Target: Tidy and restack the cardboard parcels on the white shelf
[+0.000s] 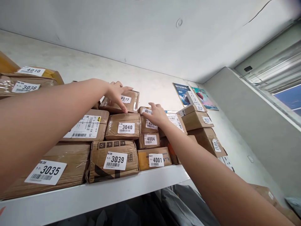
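Note:
My left hand (pixel 115 93) is on the cardboard box labelled 4017 (pixel 134 101), near the top of the stack. Its fingers stretch over the upper side while the thumb presses on the front below the label. Lower right, my right hand (pixel 157 114) grips a small cardboard box labelled 4009 (pixel 147 110), thumb at the front and fingers over its top. Directly below the 4017 box sits a cardboard box labelled 3040 (pixel 125 127). Under the right hand are another small box, its label partly covered, and a box labelled 4004 (pixel 150 140).
A white shelf (pixel 127 189) bears the stacked parcels, among them boxes labelled 3035 (pixel 70 153), 3039 (pixel 117 161) and 4001 (pixel 155 159). More boxes (pixel 197 121) rise at the right end. Grey plastic bags (pixel 178 204) lie beneath. The ceiling (pixel 145 34) is close above.

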The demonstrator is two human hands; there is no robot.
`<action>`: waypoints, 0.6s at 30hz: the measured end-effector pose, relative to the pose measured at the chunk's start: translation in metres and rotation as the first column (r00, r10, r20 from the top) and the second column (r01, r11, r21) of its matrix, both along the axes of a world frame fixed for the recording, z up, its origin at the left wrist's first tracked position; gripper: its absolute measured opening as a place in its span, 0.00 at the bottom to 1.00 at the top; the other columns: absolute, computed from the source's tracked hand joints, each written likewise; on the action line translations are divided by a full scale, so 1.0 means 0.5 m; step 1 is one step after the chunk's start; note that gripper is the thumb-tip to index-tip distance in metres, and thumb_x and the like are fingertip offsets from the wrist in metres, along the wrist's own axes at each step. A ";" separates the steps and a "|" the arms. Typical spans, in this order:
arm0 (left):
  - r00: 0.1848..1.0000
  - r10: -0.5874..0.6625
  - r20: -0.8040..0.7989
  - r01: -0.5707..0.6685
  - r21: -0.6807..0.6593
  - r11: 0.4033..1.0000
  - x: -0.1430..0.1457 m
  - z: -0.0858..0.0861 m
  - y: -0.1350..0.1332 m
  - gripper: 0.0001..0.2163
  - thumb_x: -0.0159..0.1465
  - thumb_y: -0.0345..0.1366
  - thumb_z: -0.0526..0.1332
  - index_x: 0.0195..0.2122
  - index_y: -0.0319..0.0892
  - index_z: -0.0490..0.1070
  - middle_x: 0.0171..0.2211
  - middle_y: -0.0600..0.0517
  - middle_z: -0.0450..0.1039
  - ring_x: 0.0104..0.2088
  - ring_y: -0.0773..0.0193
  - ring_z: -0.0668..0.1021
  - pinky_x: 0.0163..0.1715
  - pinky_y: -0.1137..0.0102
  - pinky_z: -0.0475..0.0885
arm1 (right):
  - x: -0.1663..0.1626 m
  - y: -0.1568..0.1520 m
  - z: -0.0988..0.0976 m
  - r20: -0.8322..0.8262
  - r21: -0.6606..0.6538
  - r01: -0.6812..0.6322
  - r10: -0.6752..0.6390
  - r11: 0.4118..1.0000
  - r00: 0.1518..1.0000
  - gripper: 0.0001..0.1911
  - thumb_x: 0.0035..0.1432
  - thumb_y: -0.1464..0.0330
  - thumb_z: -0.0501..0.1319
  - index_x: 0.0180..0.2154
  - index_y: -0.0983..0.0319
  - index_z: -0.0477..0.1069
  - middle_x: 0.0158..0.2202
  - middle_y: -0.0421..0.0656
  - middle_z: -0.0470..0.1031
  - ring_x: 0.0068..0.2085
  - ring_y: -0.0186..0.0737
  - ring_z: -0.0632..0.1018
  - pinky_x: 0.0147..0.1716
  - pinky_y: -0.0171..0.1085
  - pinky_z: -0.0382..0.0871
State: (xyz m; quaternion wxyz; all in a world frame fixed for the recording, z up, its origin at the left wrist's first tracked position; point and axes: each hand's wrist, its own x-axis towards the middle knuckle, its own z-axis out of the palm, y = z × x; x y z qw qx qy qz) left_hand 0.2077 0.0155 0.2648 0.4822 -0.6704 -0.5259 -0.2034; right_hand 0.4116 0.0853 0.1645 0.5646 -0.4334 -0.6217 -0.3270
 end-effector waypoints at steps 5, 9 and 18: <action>0.999 0.025 -0.025 -0.024 0.009 1.000 0.005 -0.002 0.000 0.66 0.25 0.69 0.65 0.65 0.62 0.35 0.63 0.39 0.45 0.64 0.35 0.51 0.59 0.44 0.53 | -0.016 0.002 0.025 0.019 -0.094 0.038 -0.036 0.995 0.999 0.32 0.54 0.51 0.55 0.56 0.60 0.63 0.52 0.56 0.66 0.51 0.63 0.70 0.53 0.61 0.57; 1.000 -0.013 -0.010 0.013 -0.016 1.000 -0.005 0.002 -0.001 0.66 0.25 0.68 0.66 0.65 0.61 0.36 0.63 0.40 0.45 0.64 0.39 0.52 0.60 0.47 0.55 | -0.021 0.001 0.036 0.045 -0.143 0.040 -0.034 0.989 0.998 0.30 0.54 0.50 0.55 0.53 0.61 0.65 0.50 0.55 0.67 0.49 0.60 0.72 0.52 0.58 0.61; 0.999 0.020 -0.036 -0.023 -0.065 0.998 -0.008 0.026 0.017 0.68 0.25 0.63 0.70 0.66 0.55 0.33 0.65 0.40 0.44 0.64 0.41 0.53 0.61 0.50 0.54 | -0.020 0.003 0.032 0.053 -0.140 0.052 -0.045 0.989 0.998 0.31 0.53 0.51 0.56 0.54 0.61 0.64 0.52 0.57 0.64 0.49 0.61 0.72 0.47 0.54 0.67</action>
